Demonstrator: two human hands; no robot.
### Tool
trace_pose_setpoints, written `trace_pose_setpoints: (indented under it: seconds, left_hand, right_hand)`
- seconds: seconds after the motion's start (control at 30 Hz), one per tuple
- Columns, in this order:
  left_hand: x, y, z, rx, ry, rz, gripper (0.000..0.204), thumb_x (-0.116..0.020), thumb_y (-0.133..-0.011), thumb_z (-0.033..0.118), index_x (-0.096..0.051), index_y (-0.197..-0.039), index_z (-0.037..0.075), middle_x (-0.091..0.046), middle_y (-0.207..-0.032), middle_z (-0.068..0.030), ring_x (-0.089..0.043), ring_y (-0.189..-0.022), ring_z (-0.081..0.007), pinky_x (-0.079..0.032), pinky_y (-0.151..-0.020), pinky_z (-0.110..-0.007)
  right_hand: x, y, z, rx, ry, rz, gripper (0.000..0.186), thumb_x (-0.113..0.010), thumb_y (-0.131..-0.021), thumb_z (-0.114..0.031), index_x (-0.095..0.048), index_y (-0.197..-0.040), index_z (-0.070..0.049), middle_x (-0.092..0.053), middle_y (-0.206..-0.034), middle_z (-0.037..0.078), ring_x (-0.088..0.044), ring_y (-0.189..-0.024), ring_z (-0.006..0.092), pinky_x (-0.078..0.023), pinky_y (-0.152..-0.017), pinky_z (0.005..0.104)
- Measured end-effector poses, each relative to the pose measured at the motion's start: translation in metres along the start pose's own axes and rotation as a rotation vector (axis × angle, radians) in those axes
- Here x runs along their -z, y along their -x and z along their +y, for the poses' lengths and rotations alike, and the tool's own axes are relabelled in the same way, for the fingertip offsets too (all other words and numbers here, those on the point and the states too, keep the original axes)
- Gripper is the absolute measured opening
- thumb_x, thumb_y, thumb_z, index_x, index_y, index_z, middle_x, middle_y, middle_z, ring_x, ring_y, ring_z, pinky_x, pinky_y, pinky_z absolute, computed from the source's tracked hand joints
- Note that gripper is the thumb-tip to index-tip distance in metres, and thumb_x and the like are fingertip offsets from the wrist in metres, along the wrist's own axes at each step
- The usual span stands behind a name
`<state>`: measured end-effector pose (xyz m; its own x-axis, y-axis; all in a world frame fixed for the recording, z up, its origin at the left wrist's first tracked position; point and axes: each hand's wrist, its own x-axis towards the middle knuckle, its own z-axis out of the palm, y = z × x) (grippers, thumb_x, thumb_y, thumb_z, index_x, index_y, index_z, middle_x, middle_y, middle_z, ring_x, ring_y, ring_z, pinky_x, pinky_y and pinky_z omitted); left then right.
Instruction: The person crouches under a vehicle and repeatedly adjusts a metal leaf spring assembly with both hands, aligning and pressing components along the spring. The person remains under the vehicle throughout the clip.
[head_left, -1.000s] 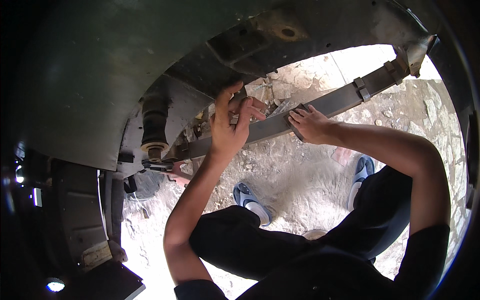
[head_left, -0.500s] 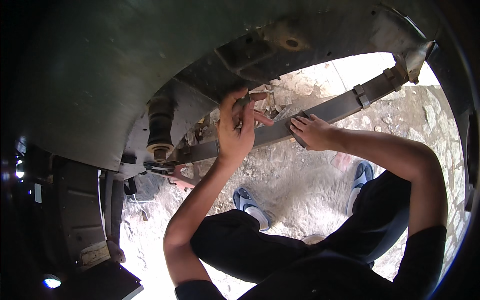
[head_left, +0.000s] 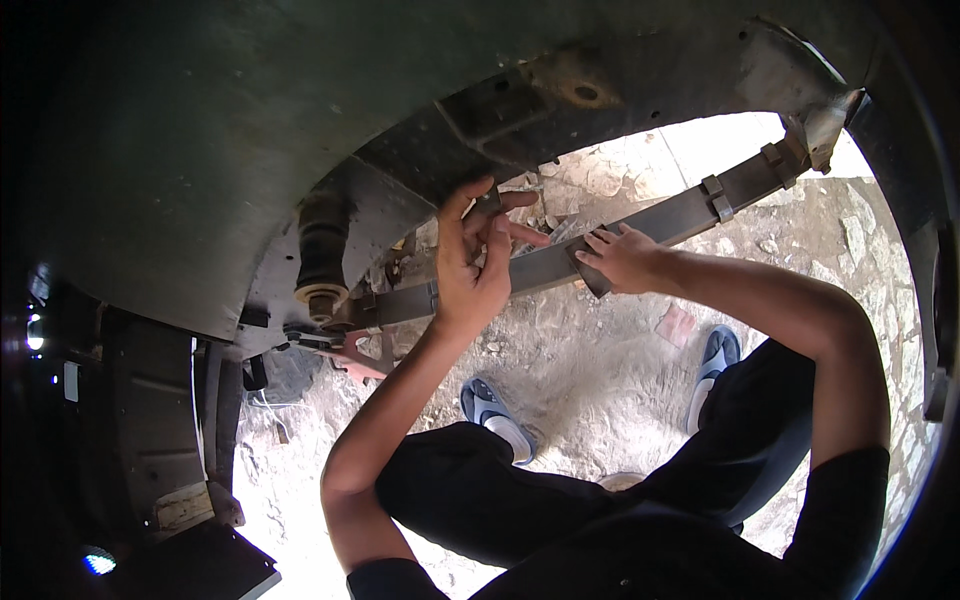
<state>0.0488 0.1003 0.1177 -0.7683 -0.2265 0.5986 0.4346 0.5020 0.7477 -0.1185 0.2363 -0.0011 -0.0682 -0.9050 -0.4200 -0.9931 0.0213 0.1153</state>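
Observation:
A leaf spring (head_left: 660, 218) runs slantwise beneath the curved dark edge of a vehicle's wheel arch (head_left: 420, 130). My left hand (head_left: 472, 265) is raised just in front of it, with its fingers bent around a small dark metal piece (head_left: 484, 208). Further right, my right hand (head_left: 630, 262) lies at the spring's near edge. Its fingers reach over a dark flat plate (head_left: 592, 279) that sits across the spring, and part of that plate is hidden under them.
A black shock absorber (head_left: 322, 255) hangs left of the spring. Beside its lower end, what looks like another person's hand (head_left: 358, 358) shows partly. Metal clips (head_left: 717, 199) wrap the spring's right part. Below are stony ground (head_left: 590, 400) and my sandalled feet (head_left: 497, 412).
The plate under my right hand now shows more of its face below the spring, and my right fingers have shifted slightly. My left hand keeps nearly the same pose.

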Motion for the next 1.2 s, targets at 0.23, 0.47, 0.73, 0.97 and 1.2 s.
trace_pose_setpoints:
  seconds: [0.23,0.47,0.73,0.97,1.2]
  left_hand:
    - [0.000,0.000,0.003,-0.011,0.078,-0.002,0.040,-0.040,-0.096,-0.001,-0.028,-0.134,0.007,-0.056,-0.123,-0.0200,-0.067,-0.091,-0.0198,-0.051,-0.078,-0.029]
    - [-0.001,-0.002,0.016,0.028,0.063,-0.005,0.044,-0.038,-0.098,0.001,-0.018,-0.137,0.005,-0.052,-0.125,-0.0299,-0.067,-0.090,-0.0226,-0.051,-0.079,-0.029]
    - [0.003,-0.002,0.025,0.083,0.207,0.028,0.046,-0.043,-0.097,0.002,-0.022,-0.138,0.006,-0.054,-0.126,-0.0229,-0.066,-0.095,-0.0211,-0.049,-0.080,-0.028]
    - [0.006,-0.006,0.036,0.188,0.320,0.009,0.047,-0.044,-0.097,0.003,-0.022,-0.139,0.008,-0.053,-0.128,-0.0221,-0.066,-0.095,-0.0210,-0.049,-0.081,-0.028]
    - [0.006,0.001,0.026,0.188,0.197,-0.059,0.048,-0.043,-0.098,0.005,-0.019,-0.139,0.009,-0.053,-0.126,-0.0264,-0.067,-0.094,-0.0245,-0.051,-0.084,-0.033]
  right_hand:
    - [-0.008,-0.002,0.010,-0.029,0.022,0.087,0.087,-0.064,-0.082,-0.047,-0.024,-0.146,-0.004,-0.023,-0.151,0.018,-0.026,-0.140,0.0293,-0.033,-0.106,0.0464]
    - [-0.011,0.003,0.011,-0.018,-0.051,0.105,0.089,-0.068,-0.080,-0.045,-0.024,-0.145,-0.004,-0.021,-0.151,0.020,-0.024,-0.140,0.0327,-0.032,-0.107,0.0473]
    - [-0.013,0.000,0.005,0.062,-0.093,0.169,0.086,-0.068,-0.080,-0.043,-0.023,-0.147,-0.014,-0.024,-0.150,0.019,-0.026,-0.139,0.0330,-0.033,-0.106,0.0474]
    - [-0.004,0.000,-0.004,0.033,-0.101,0.096,0.084,-0.064,-0.083,-0.045,-0.022,-0.148,-0.013,-0.022,-0.151,0.021,-0.024,-0.139,0.0352,-0.032,-0.105,0.0502]
    - [0.003,0.001,-0.017,-0.052,-0.111,-0.011,0.088,-0.064,-0.083,-0.047,-0.018,-0.149,-0.012,-0.017,-0.152,0.024,-0.020,-0.140,0.0372,-0.028,-0.107,0.0525]
